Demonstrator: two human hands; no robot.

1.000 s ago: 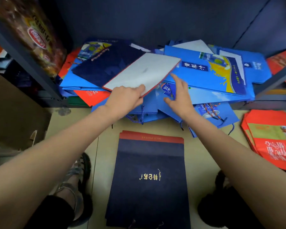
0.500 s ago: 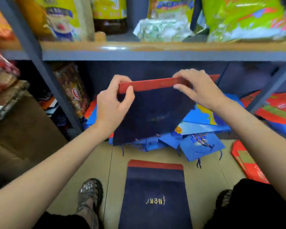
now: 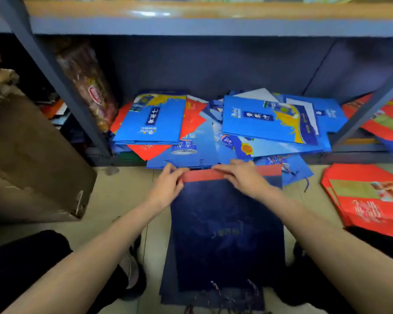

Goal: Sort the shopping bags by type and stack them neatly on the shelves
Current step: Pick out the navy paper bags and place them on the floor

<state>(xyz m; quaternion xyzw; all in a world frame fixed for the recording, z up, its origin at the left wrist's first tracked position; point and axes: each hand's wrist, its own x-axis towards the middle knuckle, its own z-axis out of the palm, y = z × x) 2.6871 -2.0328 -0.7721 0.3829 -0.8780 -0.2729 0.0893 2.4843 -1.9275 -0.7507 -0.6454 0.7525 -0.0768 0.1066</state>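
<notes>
A navy shopping bag with a red top band (image 3: pixel 227 223) lies flat on the floor, over the navy stack (image 3: pixel 213 298) in front of me. My left hand (image 3: pixel 168 186) pinches the left end of its red band. My right hand (image 3: pixel 243 177) grips the band near the middle. A loose heap of blue bags (image 3: pixel 270 118) and red bags (image 3: pixel 192 116) covers the bottom shelf behind, with one neater blue stack (image 3: pixel 154 118) at its left.
A pile of red bags (image 3: pixel 368 198) lies on the floor at the right. A brown cardboard box (image 3: pixel 27 164) stands at the left. Grey shelf uprights (image 3: pixel 55 71) frame the bay, and a snack packet (image 3: pixel 89 87) leans by the left one. My feet flank the navy stack.
Both hands pulled the navy bag off the shelf heap, held it up by its red band, then brought it down flat onto the navy stack on the floor.
</notes>
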